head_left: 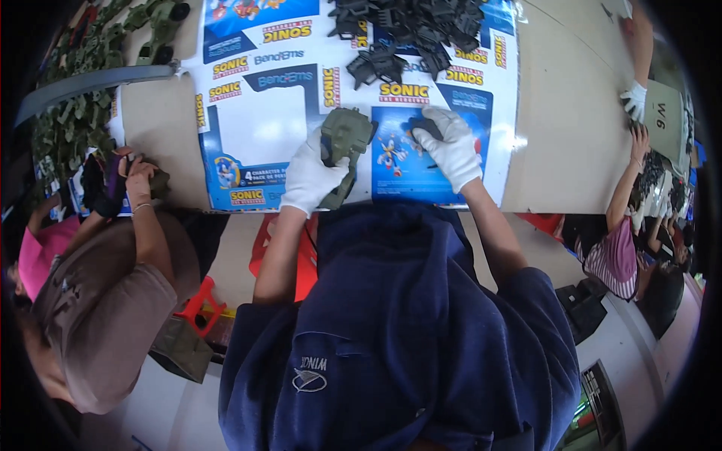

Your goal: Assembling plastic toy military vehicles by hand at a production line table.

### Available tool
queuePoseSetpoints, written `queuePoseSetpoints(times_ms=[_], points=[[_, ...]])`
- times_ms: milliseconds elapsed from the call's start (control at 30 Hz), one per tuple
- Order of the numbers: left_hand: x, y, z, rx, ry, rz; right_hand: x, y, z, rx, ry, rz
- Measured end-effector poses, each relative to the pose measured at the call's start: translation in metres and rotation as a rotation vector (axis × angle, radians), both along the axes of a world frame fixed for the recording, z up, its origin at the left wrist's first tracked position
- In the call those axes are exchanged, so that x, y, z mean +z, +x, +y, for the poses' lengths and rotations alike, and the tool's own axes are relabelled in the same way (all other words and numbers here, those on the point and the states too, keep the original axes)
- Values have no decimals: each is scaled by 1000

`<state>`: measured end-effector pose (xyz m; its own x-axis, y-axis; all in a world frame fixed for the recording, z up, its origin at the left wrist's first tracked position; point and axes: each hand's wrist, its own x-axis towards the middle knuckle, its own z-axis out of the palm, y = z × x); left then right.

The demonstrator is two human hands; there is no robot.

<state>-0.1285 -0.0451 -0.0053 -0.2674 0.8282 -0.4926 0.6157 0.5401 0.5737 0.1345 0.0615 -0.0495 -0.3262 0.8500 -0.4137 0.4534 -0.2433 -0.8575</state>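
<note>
Left hand (pixel 310 180): white-gloved; the fingers are curled firmly round the lower left side of a green body (pixel 347 128), with the thumb laid across its face.
Right hand (pixel 457 150): likewise gloved; the fingers are drawn nearly together on a small black part (pixel 430 128), which is partly covered, so the exact contact cannot be told.
Green body: it is held lengthwise, apart from the black part; whether it is also rested on the desk cannot be told.
Two-handed handling: in judgement, the green body is best kept steady in the left grip while the black part is turned until its outline is seen clear of the glove; light pressure is advised, as thin edges may be bent.
Printed sheets (pixel 263 124): blue and white, these are spread over the tan desk (pixel 553 113).
Black heap (pixel 410 37): loose parts are piled at the far side.
Green heap (pixel 83 120): similar green pieces are massed at the far left.
Room: a co-worker (pixel 113 301) is seated at left near a red stool (pixel 207 304); at right, a grey-green box (pixel 665 116) is placed beside other workers' hands (pixel 635 105).
</note>
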Motion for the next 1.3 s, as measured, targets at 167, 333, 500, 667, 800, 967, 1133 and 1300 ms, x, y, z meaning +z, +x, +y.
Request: queuePoseSetpoints(times_ms=[167,333,500,667,800,967,1133,1300], points=[[-1,30,-10,-34,26,189,19,35,-2,251,638,-396],[-12,37,-5,-54,145,-32,19,48,3,777,652,-482],[-7,44,-4,0,136,-389,9,54,1,314,189,49],[78,71,2,29,29,-701,55,42,-11,66,-465,889],[89,85,2,8,40,-627,54,53,-19,127,-368,843],[77,96,-4,39,55,-640,53,62,-18,184,-325,829],[82,101,-9,46,34,-640,61,63,-22,231,-301,825],[84,105,-13,45,46,-642,68,64,-28,144,-303,854]])
